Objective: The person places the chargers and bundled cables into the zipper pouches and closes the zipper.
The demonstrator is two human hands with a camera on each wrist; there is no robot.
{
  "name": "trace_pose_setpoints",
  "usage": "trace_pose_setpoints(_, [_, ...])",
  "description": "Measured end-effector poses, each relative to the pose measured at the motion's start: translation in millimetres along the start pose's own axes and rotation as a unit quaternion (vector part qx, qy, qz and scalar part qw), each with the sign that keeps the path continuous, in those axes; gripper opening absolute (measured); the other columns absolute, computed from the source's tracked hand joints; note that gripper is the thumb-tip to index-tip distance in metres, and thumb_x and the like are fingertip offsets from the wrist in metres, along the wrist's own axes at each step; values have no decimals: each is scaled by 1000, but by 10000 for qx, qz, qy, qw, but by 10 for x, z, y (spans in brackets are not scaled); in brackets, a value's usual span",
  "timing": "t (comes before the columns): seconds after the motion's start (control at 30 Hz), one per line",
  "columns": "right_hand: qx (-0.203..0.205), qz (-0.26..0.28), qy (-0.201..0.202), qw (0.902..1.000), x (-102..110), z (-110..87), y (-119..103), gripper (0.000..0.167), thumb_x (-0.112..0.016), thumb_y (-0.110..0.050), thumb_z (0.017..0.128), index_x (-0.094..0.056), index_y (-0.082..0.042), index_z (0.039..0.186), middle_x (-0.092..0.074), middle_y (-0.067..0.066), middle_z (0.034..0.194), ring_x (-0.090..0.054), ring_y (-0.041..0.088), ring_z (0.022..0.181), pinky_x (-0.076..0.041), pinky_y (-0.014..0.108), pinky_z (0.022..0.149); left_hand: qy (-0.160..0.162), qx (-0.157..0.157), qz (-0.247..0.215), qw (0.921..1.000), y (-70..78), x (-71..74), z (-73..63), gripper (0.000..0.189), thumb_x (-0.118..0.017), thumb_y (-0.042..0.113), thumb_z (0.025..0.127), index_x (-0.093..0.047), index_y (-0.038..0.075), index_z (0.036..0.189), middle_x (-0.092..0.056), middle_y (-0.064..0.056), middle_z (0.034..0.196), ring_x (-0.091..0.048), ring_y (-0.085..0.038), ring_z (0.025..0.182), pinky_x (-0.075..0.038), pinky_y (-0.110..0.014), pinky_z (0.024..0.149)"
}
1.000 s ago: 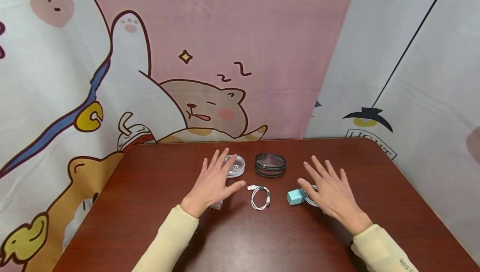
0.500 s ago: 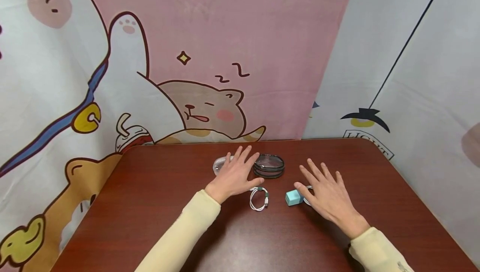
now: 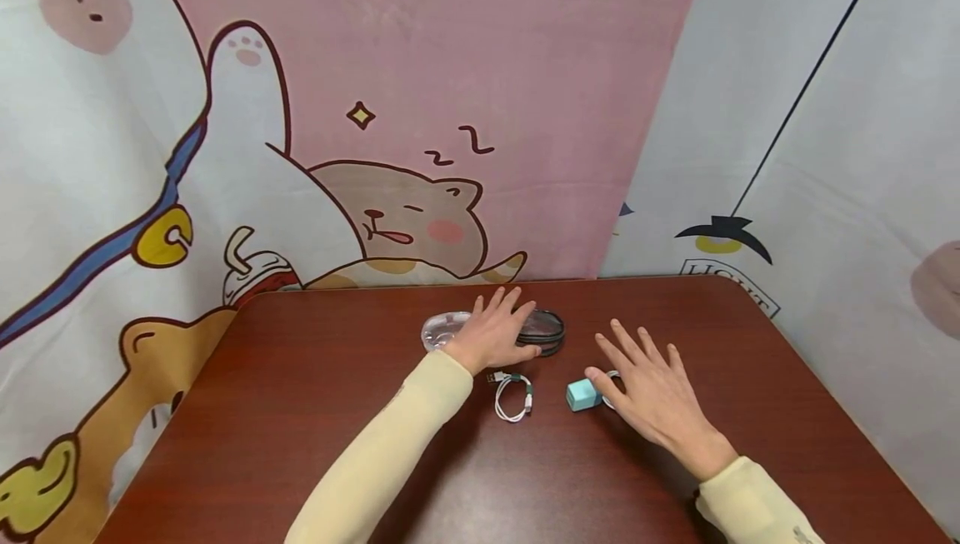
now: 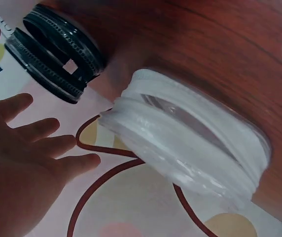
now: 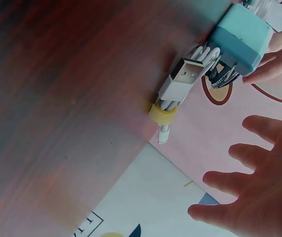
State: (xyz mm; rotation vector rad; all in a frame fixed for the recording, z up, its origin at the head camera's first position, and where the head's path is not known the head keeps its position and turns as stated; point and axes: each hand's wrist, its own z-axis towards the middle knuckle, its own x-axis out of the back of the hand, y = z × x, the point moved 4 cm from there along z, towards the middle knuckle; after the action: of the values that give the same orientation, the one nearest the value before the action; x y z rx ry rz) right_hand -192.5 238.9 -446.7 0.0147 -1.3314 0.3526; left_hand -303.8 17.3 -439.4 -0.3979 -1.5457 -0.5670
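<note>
My left hand [image 3: 491, 334] hovers with fingers spread, overlapping the black-trimmed clear zip pouch [image 3: 553, 334] in the head view. Left of it lies a clear zip pouch with white trim [image 3: 437, 329], large in the left wrist view as a white-edged pouch [image 4: 190, 143]. Fingers spread wide, my right hand [image 3: 656, 398] is over a coiled white cable [image 3: 612, 386] beside a teal charger block [image 3: 582, 395]. In the right wrist view this USB cable [image 5: 180, 84] has a yellow tie. Neither hand holds anything.
Between the hands, nearer me, lies another coiled white cable [image 3: 512, 398] with a green tie. Everything rests on a reddish-brown table [image 3: 510, 477]. A cartoon-printed cloth [image 3: 570, 111] hangs behind the table's far edge.
My left hand has moved right and slightly away, from the white-trimmed pouch to the black-trimmed one. That forearm now covers the small plug seen before. My right hand has barely shifted.
</note>
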Motion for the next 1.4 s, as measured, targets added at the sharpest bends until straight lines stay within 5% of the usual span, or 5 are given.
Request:
trace_pose_setpoints(0.23, [-21, 20, -16, 10000, -8, -22, 10, 70, -47, -62, 103, -54, -12, 152, -36, 16, 164, -32, 51, 146, -22, 79, 110, -232, -18, 18, 9997, 56, -109, 150, 76, -66, 58, 95, -44, 22, 158, -34, -15, 165, -28, -35, 153, -28, -56, 122])
trace_pose_setpoints(0.43, [-29, 50, -14, 10000, 9, -23, 21, 70, -48, -62, 103, -55, -12, 151, -36, 16, 164, -33, 51, 146, -22, 79, 110, -124, -175, 126, 9997, 69, -117, 170, 64, -69, 49, 97, -53, 18, 151, -58, -12, 143, -56, -29, 132, -45, -46, 112])
trace_pose_setpoints(0.67, [-68, 61, -21, 10000, 59, -31, 22, 71, -47, -62, 103, -53, -11, 152, -34, 16, 165, -31, 51, 147, -21, 79, 111, 278, 240, -904, 9952, -5, 6, 8, 73, -75, 48, 91, -51, 16, 153, -57, -13, 138, -59, -28, 122, -52, -41, 101])
trace_pose_setpoints(1.03, [108, 223, 53, 9997, 105, -78, -170, 69, -48, -62, 103, -53, -14, 153, -36, 12, 165, -31, 47, 149, -21, 77, 112, 878, 643, -3046, 9462, -27, 225, -562, 75, -75, 46, 89, -52, 10, 150, -58, -12, 141, -58, -28, 125, -50, -47, 102])
trace_pose_setpoints(1.4, [597, 594, 137, 9964, 135, -142, -570, 66, -54, -58, 103, -52, -17, 153, -39, 7, 164, -35, 41, 149, -27, 70, 115, 839, 888, -3865, 9142, -101, 184, -1150, 75, -75, 53, 87, -57, 8, 144, -66, -5, 129, -64, -17, 111, -53, -40, 94])
